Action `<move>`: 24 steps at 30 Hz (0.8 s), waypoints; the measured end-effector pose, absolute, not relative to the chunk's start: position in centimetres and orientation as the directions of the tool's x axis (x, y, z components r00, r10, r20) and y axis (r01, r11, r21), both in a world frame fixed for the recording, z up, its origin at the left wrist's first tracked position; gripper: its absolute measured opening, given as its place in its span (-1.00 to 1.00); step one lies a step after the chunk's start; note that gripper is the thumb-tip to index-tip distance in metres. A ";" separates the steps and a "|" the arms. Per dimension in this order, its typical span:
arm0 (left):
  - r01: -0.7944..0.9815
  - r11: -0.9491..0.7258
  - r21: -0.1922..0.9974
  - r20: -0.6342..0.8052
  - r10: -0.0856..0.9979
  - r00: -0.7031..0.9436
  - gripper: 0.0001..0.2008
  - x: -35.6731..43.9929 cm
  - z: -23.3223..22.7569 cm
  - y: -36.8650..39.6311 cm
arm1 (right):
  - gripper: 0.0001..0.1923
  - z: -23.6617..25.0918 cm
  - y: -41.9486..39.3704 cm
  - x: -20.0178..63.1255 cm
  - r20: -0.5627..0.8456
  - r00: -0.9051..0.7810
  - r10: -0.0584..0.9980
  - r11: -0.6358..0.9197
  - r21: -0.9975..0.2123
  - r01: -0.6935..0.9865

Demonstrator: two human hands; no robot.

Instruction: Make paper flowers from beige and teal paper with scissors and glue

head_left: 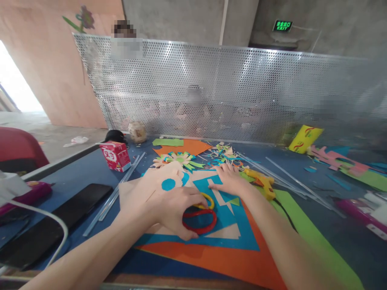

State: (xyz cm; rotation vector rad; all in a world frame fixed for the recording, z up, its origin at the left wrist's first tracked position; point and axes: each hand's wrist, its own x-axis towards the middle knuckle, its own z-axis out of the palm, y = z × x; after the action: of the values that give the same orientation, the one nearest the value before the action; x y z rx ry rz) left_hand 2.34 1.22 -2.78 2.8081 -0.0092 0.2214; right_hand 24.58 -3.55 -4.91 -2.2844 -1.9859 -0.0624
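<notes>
My left hand (169, 209) rests on the craft sheets with its fingers curled around the red and yellow handles of a pair of scissors (201, 213). My right hand (229, 179) lies flat, fingers spread, on a blue foam sheet (223, 229) with cut-out shapes, which lies over an orange sheet (229, 262). A beige sheet (142, 185) with a blue circle lies under my left hand. A paper flower (178, 159) of green, beige and blue strips sits just beyond the hands.
A yellow glue gun (263, 183) lies right of my right hand, beside clear glue sticks (290, 181). A red carton (116, 155), a black phone (60, 217), green sheets (311, 237) and scraps lie about. A perforated metal screen (229, 92) backs the table.
</notes>
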 end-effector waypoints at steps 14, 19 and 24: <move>-0.106 -0.971 0.213 0.170 -0.070 0.983 -0.40 2.6 -3.0 0.6 | -0.67 -4.7 -1.5 22.5 0.253 0.141 0.957 -0.149 0.012 0.989; -0.107 -0.970 0.216 0.165 -0.071 0.984 -0.42 2.6 -2.7 0.4 | -0.59 -4.5 -3.0 24.3 0.069 -0.148 0.987 0.150 -0.034 0.988; -0.092 -0.972 0.215 0.149 -0.061 0.987 -0.42 2.6 -2.5 0.4 | -0.56 -5.7 -2.6 22.5 0.079 -0.049 0.996 0.049 0.008 0.999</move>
State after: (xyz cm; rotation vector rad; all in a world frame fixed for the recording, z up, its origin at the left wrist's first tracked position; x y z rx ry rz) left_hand 2.56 0.35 -2.52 2.9093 -0.1135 0.2076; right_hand 22.49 -2.61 -5.74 -2.1300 -2.2366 -0.0923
